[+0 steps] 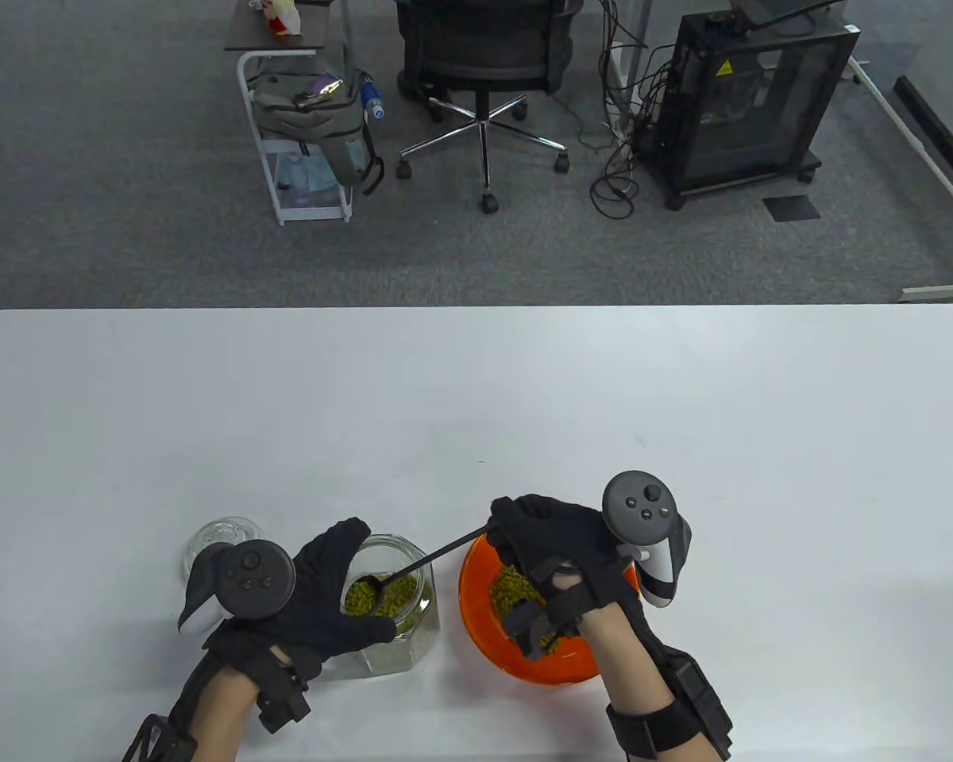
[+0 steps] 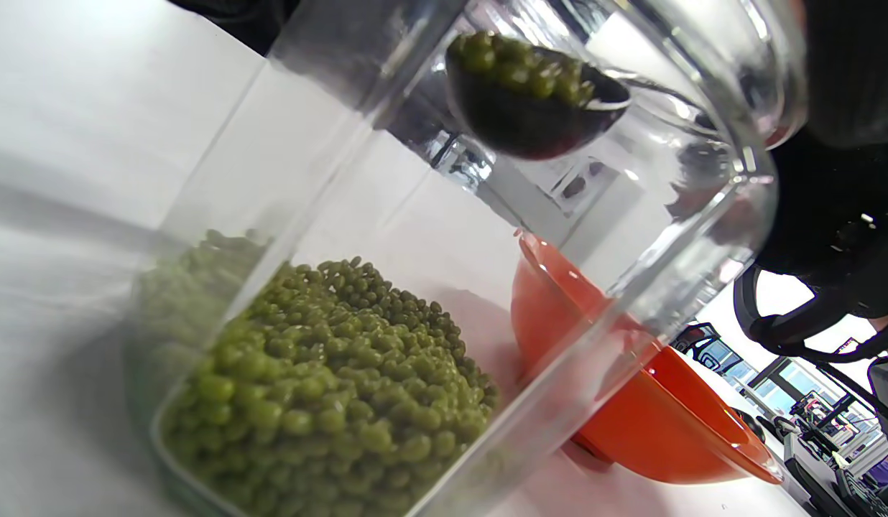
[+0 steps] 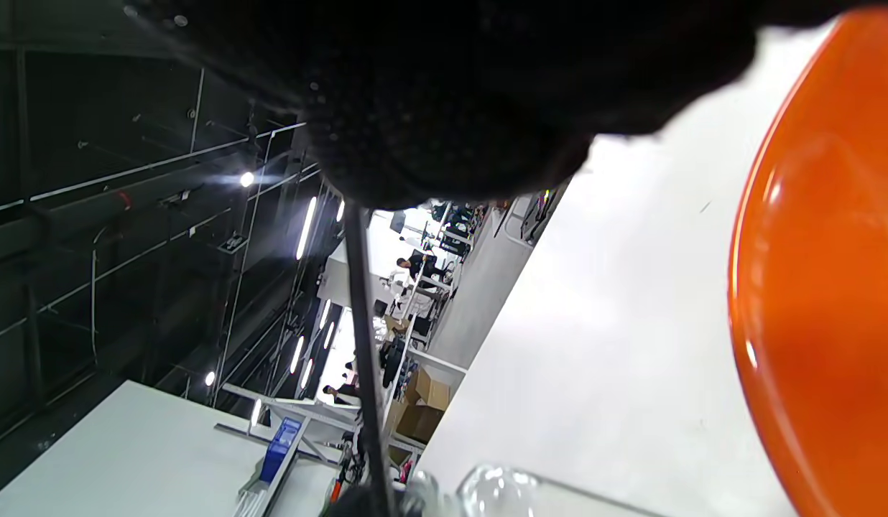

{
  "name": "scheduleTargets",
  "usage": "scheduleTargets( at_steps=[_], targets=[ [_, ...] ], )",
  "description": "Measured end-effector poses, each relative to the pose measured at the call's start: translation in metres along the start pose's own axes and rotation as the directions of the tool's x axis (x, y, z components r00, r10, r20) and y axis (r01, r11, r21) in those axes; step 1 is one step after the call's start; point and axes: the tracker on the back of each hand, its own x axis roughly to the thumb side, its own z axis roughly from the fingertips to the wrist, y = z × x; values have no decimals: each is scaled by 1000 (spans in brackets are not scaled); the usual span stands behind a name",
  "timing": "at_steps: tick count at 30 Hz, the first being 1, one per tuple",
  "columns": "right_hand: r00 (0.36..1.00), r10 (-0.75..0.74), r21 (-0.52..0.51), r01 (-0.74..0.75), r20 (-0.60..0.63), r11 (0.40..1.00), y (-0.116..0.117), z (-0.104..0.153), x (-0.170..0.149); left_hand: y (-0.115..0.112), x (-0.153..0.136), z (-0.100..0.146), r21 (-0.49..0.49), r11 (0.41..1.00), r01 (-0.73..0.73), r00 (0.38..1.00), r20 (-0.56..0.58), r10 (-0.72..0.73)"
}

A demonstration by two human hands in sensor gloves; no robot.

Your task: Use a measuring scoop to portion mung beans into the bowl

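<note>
lid: clear glass, lying on the table at far left, just beside the jar. off already, so the opening step looks done.
left hand: fingers and thumb curled round the glass jar, steadying it upright near the front edge.
mung beans: the left wrist view shows a green heap low in the jar, with much clear glass above it. plenty of stock left to draw from.
measuring scoop: black, long thin handle. its cup sits inside the jar mouth, loaded with beans and well clear of the heap below, as the left wrist view shows.
right hand: fingers closed on the far end of the scoop handle, hovering over the bowl.
bowl: orange, just right of the jar. a green layer already lies in its bottom, so my read is some portions are in.
progress: mid-cycle. this load is not yet carried across and tipped. how many scoops remain i cannot tell.
</note>
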Motion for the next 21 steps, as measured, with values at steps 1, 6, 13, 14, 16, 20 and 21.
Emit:
scheduleTargets(
  at_steps=[1, 6, 13, 14, 16, 20, 21],
  targets=[
    [1000, -13, 1, 13, -3, 1000, -3, 0, -1, 0, 0, 0, 0, 1000, 0, 1000, 0, 0],
    [999, -36, -19, 36, -14, 999, -15, 0, -3, 0, 0, 0, -1, 1000, 0, 1000, 0, 0],
    [994, -104, -27, 103, -26, 994, -30, -2, -2, 0, 0, 0, 0, 1000, -1, 1000, 0, 1],
    [994, -110, -26, 109, -28, 994, -33, -2, -2, 0, 0, 0, 0, 1000, -1, 1000, 0, 1],
    [992, -126, -18, 126, -30, 992, -38, -2, -1, 0, 0, 0, 0, 1000, -1, 1000, 0, 1],
    [989, -148, -23, 147, -27, 989, -51, -1, 0, 0, 0, 0, 0, 1000, 0, 1000, -1, 0],
    [988, -152, -27, 152, -26, 988, -55, 0, -1, 0, 0, 0, 0, 1000, -1, 1000, 0, 1]
  ],
)
